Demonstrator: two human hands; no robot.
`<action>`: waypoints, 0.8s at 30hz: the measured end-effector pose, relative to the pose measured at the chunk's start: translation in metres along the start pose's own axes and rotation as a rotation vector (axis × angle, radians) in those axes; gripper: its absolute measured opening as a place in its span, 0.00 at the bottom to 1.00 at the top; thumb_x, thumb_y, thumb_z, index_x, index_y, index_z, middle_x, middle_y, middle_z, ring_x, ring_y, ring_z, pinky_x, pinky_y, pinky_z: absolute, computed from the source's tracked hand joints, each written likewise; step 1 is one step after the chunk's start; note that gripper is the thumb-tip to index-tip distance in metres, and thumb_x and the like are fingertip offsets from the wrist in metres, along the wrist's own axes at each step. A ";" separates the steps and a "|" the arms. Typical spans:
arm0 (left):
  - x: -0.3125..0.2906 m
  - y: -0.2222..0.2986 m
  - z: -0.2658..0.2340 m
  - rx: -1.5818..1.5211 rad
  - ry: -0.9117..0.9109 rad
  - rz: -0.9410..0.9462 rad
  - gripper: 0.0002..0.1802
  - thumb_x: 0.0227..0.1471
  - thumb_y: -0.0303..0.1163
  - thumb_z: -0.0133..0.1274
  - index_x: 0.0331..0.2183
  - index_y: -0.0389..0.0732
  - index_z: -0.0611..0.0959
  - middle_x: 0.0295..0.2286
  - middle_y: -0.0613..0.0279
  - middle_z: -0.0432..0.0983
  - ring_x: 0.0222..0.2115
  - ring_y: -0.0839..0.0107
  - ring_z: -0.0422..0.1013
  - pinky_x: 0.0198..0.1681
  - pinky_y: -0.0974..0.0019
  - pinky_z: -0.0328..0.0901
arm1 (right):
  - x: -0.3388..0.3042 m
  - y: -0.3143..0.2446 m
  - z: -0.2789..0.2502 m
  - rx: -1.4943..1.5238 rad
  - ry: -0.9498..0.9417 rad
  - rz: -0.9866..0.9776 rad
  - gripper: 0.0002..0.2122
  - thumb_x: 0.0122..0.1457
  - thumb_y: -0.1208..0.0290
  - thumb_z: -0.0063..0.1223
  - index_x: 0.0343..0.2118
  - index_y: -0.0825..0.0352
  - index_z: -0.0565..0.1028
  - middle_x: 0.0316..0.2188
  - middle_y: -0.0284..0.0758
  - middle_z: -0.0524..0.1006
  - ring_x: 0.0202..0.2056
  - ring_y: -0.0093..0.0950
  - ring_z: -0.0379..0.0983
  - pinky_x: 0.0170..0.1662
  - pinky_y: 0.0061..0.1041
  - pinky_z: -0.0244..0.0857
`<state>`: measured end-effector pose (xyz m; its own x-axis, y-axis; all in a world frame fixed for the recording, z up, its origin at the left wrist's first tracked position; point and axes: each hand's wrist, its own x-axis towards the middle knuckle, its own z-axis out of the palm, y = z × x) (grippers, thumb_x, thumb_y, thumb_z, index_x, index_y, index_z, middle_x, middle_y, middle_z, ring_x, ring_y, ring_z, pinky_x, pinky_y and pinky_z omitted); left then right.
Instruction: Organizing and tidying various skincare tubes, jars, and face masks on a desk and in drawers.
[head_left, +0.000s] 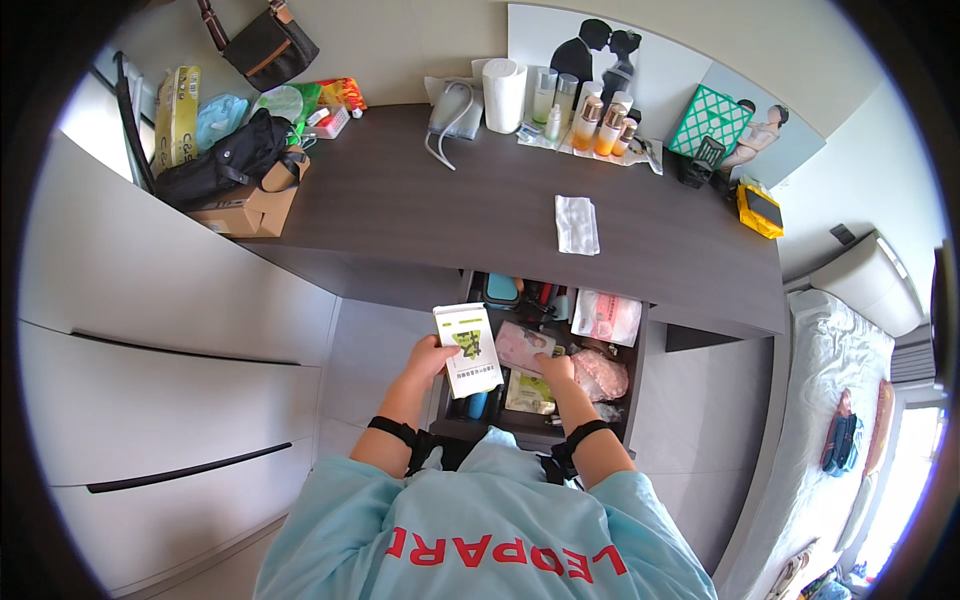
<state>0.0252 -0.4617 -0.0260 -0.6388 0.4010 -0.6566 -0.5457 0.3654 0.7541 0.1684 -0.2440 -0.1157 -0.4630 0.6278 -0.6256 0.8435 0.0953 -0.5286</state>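
My left hand (431, 358) grips a flat white box (467, 375) with a green patch, holding it above the left side of an open drawer (622, 420). Over the middle of that drawer, my right hand (556, 369) has its fingers closed on the right end of a flat pink box (519, 344). Beside the right hand lies a pink fabric bundle (602, 376). A pale green packet (530, 393) is below the pink box, partly covered. Farther back in the drawer are a white and pink packet (609, 316) and a blue case (502, 290).
The dark desk (440, 215) spans above the drawer, bearing a folded white cloth (576, 225), a paper roll (503, 95) and several bottles (610, 128). A black bag (225, 160) and cardboard box (262, 208) crowd its left end. White cabinets (180, 400) stand left; a bed (825, 400) is right.
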 end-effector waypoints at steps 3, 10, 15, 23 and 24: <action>-0.008 -0.001 -0.006 -0.043 0.020 -0.064 0.19 0.45 0.27 0.52 0.42 0.36 0.72 0.37 0.56 0.73 0.33 0.66 0.73 0.32 0.64 0.68 | -0.005 -0.010 0.006 0.343 -0.038 0.177 0.23 0.41 0.56 0.60 0.31 0.74 0.74 0.27 0.41 0.75 0.28 0.32 0.72 0.30 0.29 0.66; -0.008 0.006 0.000 -0.056 -0.025 -0.093 0.19 0.44 0.31 0.53 0.41 0.37 0.72 0.36 0.59 0.73 0.35 0.68 0.71 0.35 0.64 0.65 | 0.003 -0.006 0.009 0.360 -0.044 0.163 0.22 0.43 0.61 0.61 0.36 0.73 0.72 0.30 0.38 0.73 0.29 0.28 0.70 0.25 0.26 0.65; 0.003 0.001 0.001 -0.097 -0.025 -0.091 0.19 0.46 0.33 0.52 0.41 0.35 0.72 0.36 0.57 0.73 0.34 0.67 0.71 0.35 0.65 0.65 | -0.012 -0.015 0.009 0.900 -0.087 0.046 0.23 0.47 0.77 0.57 0.46 0.73 0.61 0.38 0.37 0.68 0.33 0.30 0.71 0.31 0.23 0.72; 0.012 0.015 0.002 -0.381 -0.176 0.037 0.19 0.51 0.36 0.49 0.42 0.33 0.71 0.37 0.54 0.72 0.38 0.64 0.70 0.40 0.62 0.66 | -0.039 -0.019 -0.055 0.770 -0.436 -0.340 0.06 0.51 0.75 0.52 0.33 0.67 0.70 0.27 0.27 0.73 0.31 0.18 0.67 0.36 0.17 0.60; 0.012 0.017 0.004 -0.431 -0.216 0.054 0.20 0.52 0.36 0.48 0.43 0.34 0.70 0.38 0.54 0.71 0.39 0.63 0.70 0.40 0.61 0.66 | -0.042 -0.024 -0.064 0.739 -0.474 -0.368 0.05 0.50 0.75 0.51 0.31 0.67 0.71 0.28 0.25 0.72 0.32 0.17 0.65 0.38 0.16 0.58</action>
<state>0.0105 -0.4471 -0.0210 -0.5702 0.5921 -0.5695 -0.7190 -0.0243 0.6946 0.1849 -0.2237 -0.0399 -0.8646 0.2616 -0.4289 0.3118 -0.3900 -0.8664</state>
